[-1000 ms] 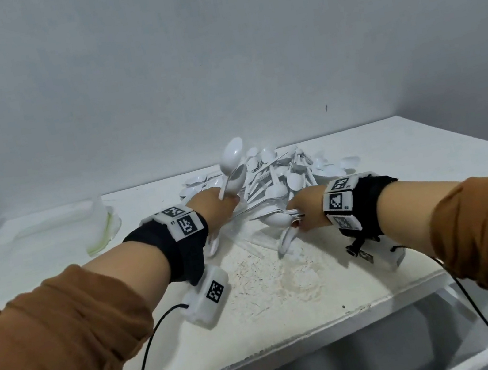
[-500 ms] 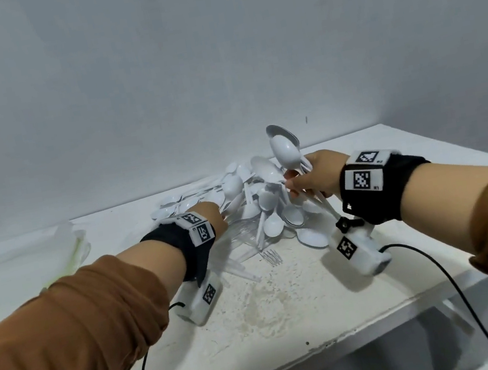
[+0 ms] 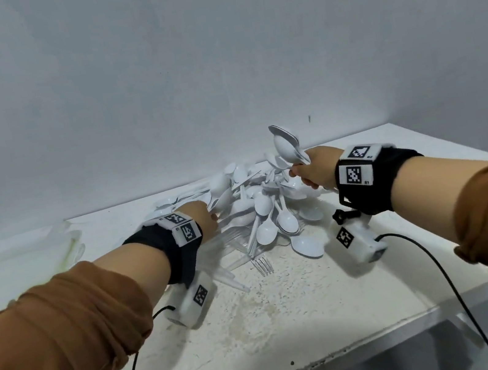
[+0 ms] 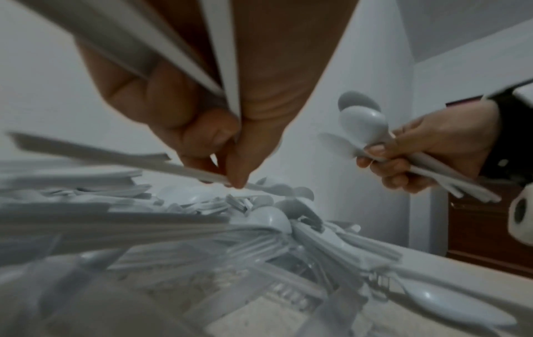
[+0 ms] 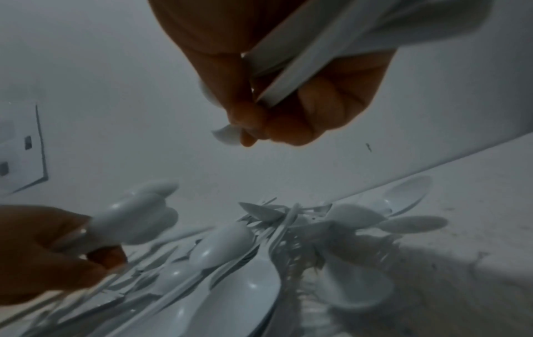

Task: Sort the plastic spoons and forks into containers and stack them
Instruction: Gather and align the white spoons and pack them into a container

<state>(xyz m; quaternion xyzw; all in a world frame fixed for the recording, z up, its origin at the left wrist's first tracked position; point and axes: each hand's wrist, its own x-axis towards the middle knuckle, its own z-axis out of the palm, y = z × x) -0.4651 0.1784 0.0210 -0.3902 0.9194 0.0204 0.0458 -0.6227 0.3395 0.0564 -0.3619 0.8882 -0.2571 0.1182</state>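
Stage: While the heap of white plastic cutlery lies unsorted in the middle of the surface, both hands gather spoons from it; by my reading the sort is at an early point.
Right hand: the right hand has its fingers curled round the handles of a bundle of spoons, bowls up and clear of the heap, probably so the nested bowls stay together while more are added.
Left hand: the left hand sits low at the heap's left edge; the left wrist view shows its fingers clamped on several white handles and its fingertips pinching one more handle at the heap's top.
Forks: a clear fork lies at the heap's near edge, tines toward the viewer, with other clear pieces half buried beside it.
Containers: translucent containers lie at the far left of the surface, well apart from the heap; nothing visible is in them.
Risk: tangled handles may drag neighbours out with each pull.
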